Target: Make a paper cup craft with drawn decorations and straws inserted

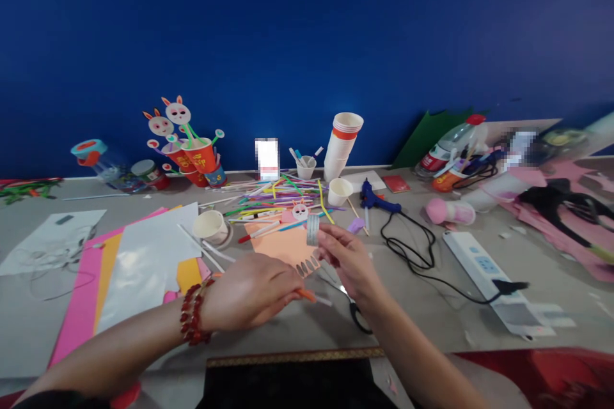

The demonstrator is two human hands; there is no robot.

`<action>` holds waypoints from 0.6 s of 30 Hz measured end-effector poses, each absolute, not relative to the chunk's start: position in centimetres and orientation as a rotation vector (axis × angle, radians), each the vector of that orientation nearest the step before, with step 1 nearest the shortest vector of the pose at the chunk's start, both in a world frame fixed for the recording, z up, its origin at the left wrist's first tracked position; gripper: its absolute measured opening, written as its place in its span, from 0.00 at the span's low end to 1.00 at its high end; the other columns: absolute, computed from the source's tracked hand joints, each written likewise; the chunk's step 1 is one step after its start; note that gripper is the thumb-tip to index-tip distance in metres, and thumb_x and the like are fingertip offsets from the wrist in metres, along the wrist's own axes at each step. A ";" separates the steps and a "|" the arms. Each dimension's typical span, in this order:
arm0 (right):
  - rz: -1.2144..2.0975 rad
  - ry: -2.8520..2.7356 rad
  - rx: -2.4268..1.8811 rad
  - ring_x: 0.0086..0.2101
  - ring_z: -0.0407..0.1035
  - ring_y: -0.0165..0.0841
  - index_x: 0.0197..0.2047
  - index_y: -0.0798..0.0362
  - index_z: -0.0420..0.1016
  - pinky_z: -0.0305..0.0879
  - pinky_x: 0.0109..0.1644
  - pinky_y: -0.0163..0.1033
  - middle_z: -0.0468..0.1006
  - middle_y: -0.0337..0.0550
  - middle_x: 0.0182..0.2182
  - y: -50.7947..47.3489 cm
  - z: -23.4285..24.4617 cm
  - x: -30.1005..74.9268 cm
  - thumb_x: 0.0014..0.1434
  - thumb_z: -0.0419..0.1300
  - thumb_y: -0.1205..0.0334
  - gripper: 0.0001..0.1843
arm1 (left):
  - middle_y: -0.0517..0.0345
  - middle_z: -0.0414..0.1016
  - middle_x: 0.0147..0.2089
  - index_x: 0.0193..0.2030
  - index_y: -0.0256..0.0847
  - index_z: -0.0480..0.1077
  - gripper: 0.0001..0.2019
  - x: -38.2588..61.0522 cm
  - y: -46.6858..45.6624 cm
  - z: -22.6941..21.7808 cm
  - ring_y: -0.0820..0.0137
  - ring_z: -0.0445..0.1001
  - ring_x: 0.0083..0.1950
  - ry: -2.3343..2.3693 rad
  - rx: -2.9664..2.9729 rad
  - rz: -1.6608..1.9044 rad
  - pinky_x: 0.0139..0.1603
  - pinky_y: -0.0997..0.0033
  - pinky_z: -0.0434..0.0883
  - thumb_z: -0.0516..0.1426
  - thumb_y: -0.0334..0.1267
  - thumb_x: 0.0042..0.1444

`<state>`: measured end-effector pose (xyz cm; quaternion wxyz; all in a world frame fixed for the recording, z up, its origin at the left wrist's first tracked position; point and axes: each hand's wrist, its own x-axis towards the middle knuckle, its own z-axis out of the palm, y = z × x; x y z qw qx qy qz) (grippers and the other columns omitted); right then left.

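My left hand (254,291), with red beads at the wrist, is closed around a slim orange stick with a pale end (307,295); whether it is a pen cannot be made out. Raised at the right, my right hand (348,259) pinches a small grey-white tape roll (313,230). Between and beyond the hands lies a peach paper sheet (275,243) with dark oval shapes along its near right edge. Scissors (359,317) with black handles lie under my right hand, partly hidden. A white paper cup (211,228) stands beyond my left hand. A rabbit-face cutout (300,209) rests behind the sheet.
Coloured sticks (273,190) pile up at the back, near stacked paper cups (341,147). Red cups with rabbit figures (199,155) stand left. A blue glue gun (378,197) trails its cable to a power strip (484,268). Coloured paper sheets (148,262) cover the left side.
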<state>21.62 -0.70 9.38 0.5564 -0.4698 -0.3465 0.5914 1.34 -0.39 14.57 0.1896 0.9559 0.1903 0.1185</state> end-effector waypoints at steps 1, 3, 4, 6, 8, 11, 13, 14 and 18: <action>1.371 -0.814 -1.106 0.21 0.60 0.25 0.37 0.54 0.79 0.59 0.27 0.34 0.71 0.35 0.22 -0.6 9.6 21.5 0.45 0.71 0.53 0.18 | 0.53 0.80 0.39 0.46 0.42 0.71 0.11 1.4 -0.3 14.5 0.64 0.78 0.39 0.567 2.699 0.347 0.37 0.67 0.69 0.49 0.38 0.66; 1.325 -0.828 -1.102 0.25 0.64 0.28 0.37 0.53 0.79 0.62 0.30 0.35 0.75 0.37 0.26 -0.5 10.2 21.4 0.43 0.72 0.55 0.18 | 0.53 0.80 0.39 0.45 0.40 0.71 0.11 1.4 -0.2 14.3 0.64 0.78 0.39 0.606 2.695 0.368 0.37 0.67 0.68 0.49 0.38 0.66; 1.310 -0.839 -1.101 0.26 0.64 0.28 0.36 0.53 0.79 0.63 0.31 0.36 0.75 0.38 0.27 -0.5 10.5 21.3 0.43 0.72 0.55 0.18 | 0.54 0.80 0.39 0.44 0.40 0.71 0.11 1.4 -0.1 14.3 0.64 0.78 0.39 0.622 2.674 0.371 0.36 0.68 0.68 0.49 0.38 0.66; 1.281 -0.854 -1.098 0.26 0.65 0.29 0.36 0.53 0.79 0.63 0.32 0.36 0.75 0.37 0.27 -0.5 11.1 21.3 0.42 0.73 0.55 0.18 | 0.55 0.80 0.38 0.42 0.41 0.72 0.11 1.5 0.1 14.3 0.65 0.77 0.38 0.670 2.606 0.364 0.36 0.69 0.67 0.49 0.39 0.66; 1.257 -0.873 -1.101 0.28 0.66 0.30 0.36 0.53 0.79 0.64 0.33 0.37 0.76 0.39 0.27 -0.5 11.6 21.2 0.42 0.73 0.55 0.17 | 0.56 0.80 0.37 0.41 0.40 0.72 0.11 1.6 0.4 14.2 0.66 0.77 0.37 0.736 2.531 0.361 0.35 0.70 0.66 0.50 0.40 0.66; 1.254 -0.930 -1.087 0.31 0.67 0.33 0.36 0.53 0.79 0.65 0.35 0.38 0.77 0.41 0.29 -0.5 12.4 21.0 0.43 0.72 0.54 0.17 | 0.56 0.79 0.34 0.38 0.40 0.73 0.13 1.8 0.8 14.1 0.68 0.76 0.34 0.805 2.442 0.352 0.33 0.72 0.65 0.51 0.44 0.65; 1.253 -0.968 -1.083 0.31 0.67 0.33 0.36 0.52 0.79 0.65 0.36 0.38 0.77 0.41 0.29 -0.5 12.8 20.9 0.44 0.72 0.54 0.17 | 0.56 0.78 0.32 0.36 0.40 0.73 0.15 2.0 1.0 14.1 0.69 0.75 0.32 0.821 2.394 0.341 0.31 0.73 0.63 0.51 0.46 0.65; 1.249 -0.983 -1.087 0.31 0.67 0.33 0.36 0.52 0.79 0.65 0.36 0.38 0.77 0.40 0.29 -0.5 12.9 20.8 0.44 0.72 0.54 0.16 | 0.57 0.78 0.31 0.35 0.39 0.72 0.16 2.0 1.1 14.1 0.70 0.74 0.30 0.823 2.371 0.341 0.30 0.74 0.62 0.51 0.47 0.65; 1.230 -1.011 -1.093 0.31 0.68 0.33 0.37 0.52 0.79 0.66 0.37 0.39 0.77 0.41 0.30 -0.6 13.4 20.6 0.45 0.71 0.53 0.16 | 0.59 0.76 0.27 0.33 0.39 0.72 0.17 2.2 1.4 14.5 0.73 0.71 0.27 0.839 2.282 0.368 0.27 0.75 0.60 0.52 0.49 0.64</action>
